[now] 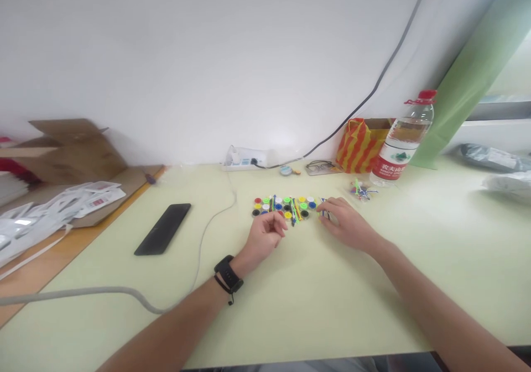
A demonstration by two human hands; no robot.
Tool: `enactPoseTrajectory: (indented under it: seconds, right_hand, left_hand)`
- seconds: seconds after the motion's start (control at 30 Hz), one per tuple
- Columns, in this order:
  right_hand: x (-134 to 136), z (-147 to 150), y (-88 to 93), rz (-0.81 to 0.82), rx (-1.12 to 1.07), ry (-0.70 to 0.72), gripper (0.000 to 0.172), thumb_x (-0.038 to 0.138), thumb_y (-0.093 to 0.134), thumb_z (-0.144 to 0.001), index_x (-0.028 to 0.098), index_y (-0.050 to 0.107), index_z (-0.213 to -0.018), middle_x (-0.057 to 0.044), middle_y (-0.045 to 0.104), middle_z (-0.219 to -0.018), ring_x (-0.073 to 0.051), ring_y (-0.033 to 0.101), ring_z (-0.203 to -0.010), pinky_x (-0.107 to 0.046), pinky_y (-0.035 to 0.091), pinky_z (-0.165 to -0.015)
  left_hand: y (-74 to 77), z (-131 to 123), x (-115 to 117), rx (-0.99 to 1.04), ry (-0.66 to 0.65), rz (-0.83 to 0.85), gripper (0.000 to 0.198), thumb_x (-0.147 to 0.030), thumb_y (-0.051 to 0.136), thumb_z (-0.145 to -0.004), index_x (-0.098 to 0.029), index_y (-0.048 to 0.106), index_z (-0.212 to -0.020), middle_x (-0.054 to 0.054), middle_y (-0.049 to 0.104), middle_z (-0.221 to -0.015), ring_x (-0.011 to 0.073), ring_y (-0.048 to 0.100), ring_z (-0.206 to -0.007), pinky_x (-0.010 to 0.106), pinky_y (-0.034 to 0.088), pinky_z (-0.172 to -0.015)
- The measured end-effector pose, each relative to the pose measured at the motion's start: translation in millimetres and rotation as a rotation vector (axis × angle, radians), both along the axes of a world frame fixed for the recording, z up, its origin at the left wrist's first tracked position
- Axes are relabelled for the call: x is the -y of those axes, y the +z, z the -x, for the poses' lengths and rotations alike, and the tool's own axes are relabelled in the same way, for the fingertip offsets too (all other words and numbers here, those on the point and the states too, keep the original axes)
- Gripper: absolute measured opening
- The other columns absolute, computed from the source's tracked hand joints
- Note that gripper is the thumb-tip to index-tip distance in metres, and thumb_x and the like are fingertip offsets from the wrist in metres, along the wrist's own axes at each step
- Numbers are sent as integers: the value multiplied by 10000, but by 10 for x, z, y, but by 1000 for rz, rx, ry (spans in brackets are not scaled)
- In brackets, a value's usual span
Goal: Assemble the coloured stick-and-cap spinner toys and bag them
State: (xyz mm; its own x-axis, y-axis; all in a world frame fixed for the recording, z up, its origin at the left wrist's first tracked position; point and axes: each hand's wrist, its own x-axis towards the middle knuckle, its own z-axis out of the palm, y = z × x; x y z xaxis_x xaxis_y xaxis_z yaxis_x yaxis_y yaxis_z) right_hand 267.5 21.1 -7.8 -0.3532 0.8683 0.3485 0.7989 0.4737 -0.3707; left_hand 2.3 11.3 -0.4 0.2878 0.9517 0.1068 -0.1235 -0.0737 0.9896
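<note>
Small round discs [287,200] in red, yellow, green, white, blue and black lie in grouped rows on the table, with bundles of thin coloured plastic sticks [296,210] between the groups. My left hand [264,235] is just in front of the row, its fingers loosely curled and nothing visible in them. At the row's right end, my right hand [344,221] has its fingertips closed around a few thin plastic sticks [325,213]; its fingers partly hide them. Beyond it lies a loose pile of similar sticks [362,191].
A black phone-like slab [163,230] and grey cable [136,294] lie left on the table [332,317]. A power strip [247,159], small round tin [286,170], glasses [320,167], striped bag [359,146] and water bottle [400,145] line the back. A cardboard box [78,151] stands far left.
</note>
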Motion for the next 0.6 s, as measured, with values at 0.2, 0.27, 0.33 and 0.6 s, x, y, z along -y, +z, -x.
enactPoseTrajectory:
  seconds: [0.2, 0.27, 0.33, 0.6]
  right_hand:
    - [-161, -263, -96, -36, -20, -276, 177, 216, 518, -896, 205, 668, -989, -88, 710, -953, -279, 620, -954, -391, 461, -838]
    - [-208, -323, -126, -24, -1, -285, 183, 206, 518, -886, 201, 684, -965, -86, 711, -929, -273, 622, -937, -385, 456, -837]
    - [-227, -316, -155, -11, 37, -264, 201, 197, 519, -883, 207, 701, -966, -84, 716, -939, -272, 617, -949, -378, 444, -835]
    - [-266, -199, -199, -20, 170, -233, 180, 158, 537, -880, 228, 702, -878, -54, 712, -912, -249, 599, -899, -349, 406, -780]
  left_hand:
    - [11, 38, 16, -38, -77, 73, 174, -52, 479, -403, -182, 510, -514, -32, 531, -478, 92, 403, -451, 194, 263, -394]
    - [7, 25, 20, -40, -71, 74, 165, -47, 488, -410, -179, 502, -508, -33, 525, -493, 91, 407, -464, 193, 272, -396]
    - [-1, 6, 18, -41, -60, 70, 177, -42, 500, -429, -174, 540, -540, -29, 534, -532, 96, 430, -502, 193, 304, -420]
    - [-9, -18, -9, -79, -63, 67, 222, -41, 567, -528, -167, 653, -690, -13, 564, -642, 119, 499, -624, 218, 399, -543]
